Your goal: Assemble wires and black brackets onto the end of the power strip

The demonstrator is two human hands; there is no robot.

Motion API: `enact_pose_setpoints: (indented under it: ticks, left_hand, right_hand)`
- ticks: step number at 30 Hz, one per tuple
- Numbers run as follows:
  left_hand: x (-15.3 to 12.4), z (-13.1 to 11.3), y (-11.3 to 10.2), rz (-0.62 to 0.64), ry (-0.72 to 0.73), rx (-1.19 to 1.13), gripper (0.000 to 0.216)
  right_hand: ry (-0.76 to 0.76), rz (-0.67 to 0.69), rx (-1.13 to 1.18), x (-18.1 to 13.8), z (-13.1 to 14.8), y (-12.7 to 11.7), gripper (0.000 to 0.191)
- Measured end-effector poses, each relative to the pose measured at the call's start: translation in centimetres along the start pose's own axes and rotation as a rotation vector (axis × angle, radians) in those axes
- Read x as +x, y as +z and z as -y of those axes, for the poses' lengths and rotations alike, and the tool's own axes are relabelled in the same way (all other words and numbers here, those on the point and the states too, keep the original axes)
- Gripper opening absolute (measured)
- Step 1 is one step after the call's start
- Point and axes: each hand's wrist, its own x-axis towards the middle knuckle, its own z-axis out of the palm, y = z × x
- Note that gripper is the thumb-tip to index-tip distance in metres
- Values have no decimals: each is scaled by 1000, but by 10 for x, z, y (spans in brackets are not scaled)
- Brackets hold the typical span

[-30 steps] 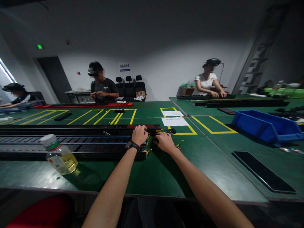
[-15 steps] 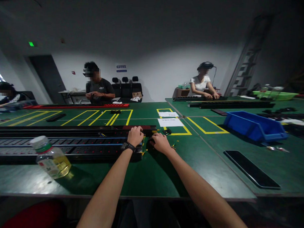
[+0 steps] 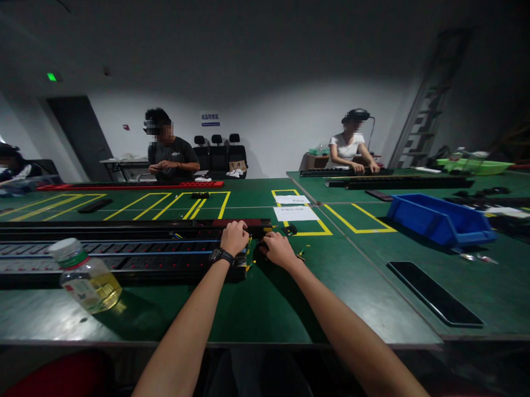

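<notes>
A long black power strip assembly point(image 3: 115, 252) with rows of sockets and blue wires lies across the green table point(image 3: 265, 303). My left hand point(image 3: 234, 237), with a black watch on the wrist, rests curled on the strip's right end. Just to the right of it, my right hand point(image 3: 279, 249) is curled at the strip's end, fingers closed over something small I cannot make out. Short yellow wire bits point(image 3: 301, 252) lie beside that hand.
A tilted bottle of yellow liquid point(image 3: 85, 277) lies front left. A blue bin point(image 3: 438, 219) and a flat black cover plate point(image 3: 434, 292) are on the right. White papers point(image 3: 296, 213) sit in a yellow-taped box. Three other people work at the far tables.
The view has drifted slightly, so everything sits a little further left in the picture. Both hands stay at the strip's right end.
</notes>
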Motion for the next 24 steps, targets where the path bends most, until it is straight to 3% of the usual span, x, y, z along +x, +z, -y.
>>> enact_pose_setpoints:
  ticks: [24]
  left_hand:
    - [2,2,2,-1,11,3,21]
  right_hand:
    - [-11,-5,4,1,-2,1,29]
